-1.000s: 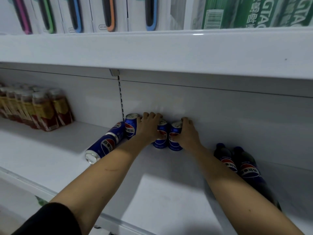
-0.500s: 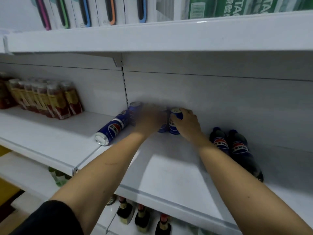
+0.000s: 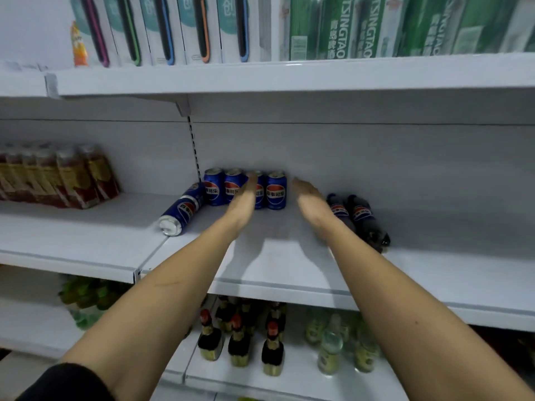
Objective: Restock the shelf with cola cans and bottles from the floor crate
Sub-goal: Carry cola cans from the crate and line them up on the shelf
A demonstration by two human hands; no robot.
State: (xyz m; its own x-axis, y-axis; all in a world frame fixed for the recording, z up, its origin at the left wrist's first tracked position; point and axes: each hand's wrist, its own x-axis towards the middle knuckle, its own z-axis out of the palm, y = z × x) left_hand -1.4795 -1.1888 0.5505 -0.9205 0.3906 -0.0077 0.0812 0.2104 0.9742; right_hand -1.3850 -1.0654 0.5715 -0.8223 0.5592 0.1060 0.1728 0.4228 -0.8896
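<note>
**Four cans upright, one on its side, both hands free**

While both arms reach over the white shelf (image 3: pixel 289 264), red-labelled packs (image 3: pixel 58 178) sit at the far left of that level, blurred and well apart from the cola. Next comes a lying can (image 3: pixel 181 211), on its side, its long axis running from the front left toward the back right, silver end facing out toward the shelf edge and its far end just beside the row behind it. That row of upright cans (image 3: pixel 246 189) holds four, standing side by side against the back wall near the slotted upright, labels facing forward. The left hand (image 3: pixel 243 202) hovers in front of the third can, fingers straight and together, gripping nothing; whether the fingertips touch the can cannot be told. A small gap separates it from the right hand (image 3: pixel 308 198), likewise flat and extended, fingers straight, holding nothing, just right of the fourth can. Beyond it two cola bottles (image 3: pixel 357 218) lie flat side by side, caps pointing toward the back wall, bases toward the front right. Above, green beer packs (image 3: pixel 362 27) fill the upper level; below, dark-capped small bottles (image 3: pixel 240 340) stand.
</note>
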